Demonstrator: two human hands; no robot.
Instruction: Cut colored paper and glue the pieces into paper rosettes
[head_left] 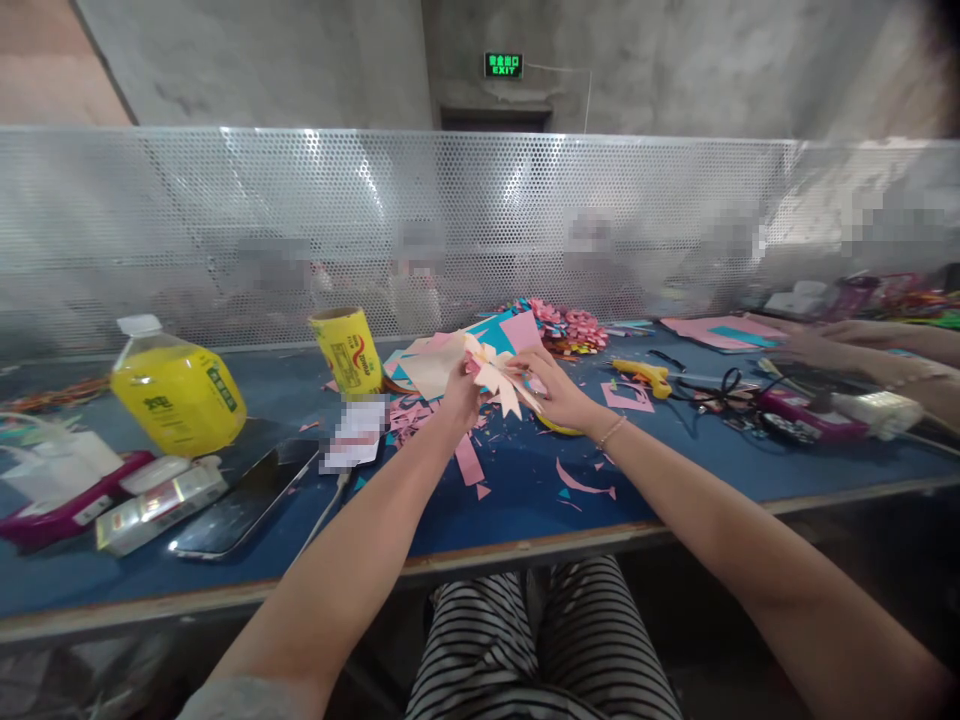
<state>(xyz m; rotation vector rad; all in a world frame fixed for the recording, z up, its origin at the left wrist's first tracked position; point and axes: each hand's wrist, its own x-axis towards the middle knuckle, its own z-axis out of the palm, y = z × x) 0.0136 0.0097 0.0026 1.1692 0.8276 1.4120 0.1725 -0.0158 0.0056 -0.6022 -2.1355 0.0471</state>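
Between my two hands, just above the table, is a cream paper flower (499,378) with pointed, cut petals and a bit of pink at its left side. My left hand (460,394) grips its left edge with the fingers closed. On its right side, my right hand (553,390) pinches the petals; the fingertips are partly hidden by the paper. Pink paper scraps (469,460) lie on the blue table under and around the hands. Behind them are stacked sheets of cream, blue and pink paper (431,368). A yellow round edge shows beneath my right hand.
A heap of pink and blue paper flowers (574,330) sits at the back. Left are a yellow can (349,352), a jug of yellow liquid (176,390) and a phone (244,500). A yellow glue gun (643,378) lies right. Another person's hands (832,345) work far right.
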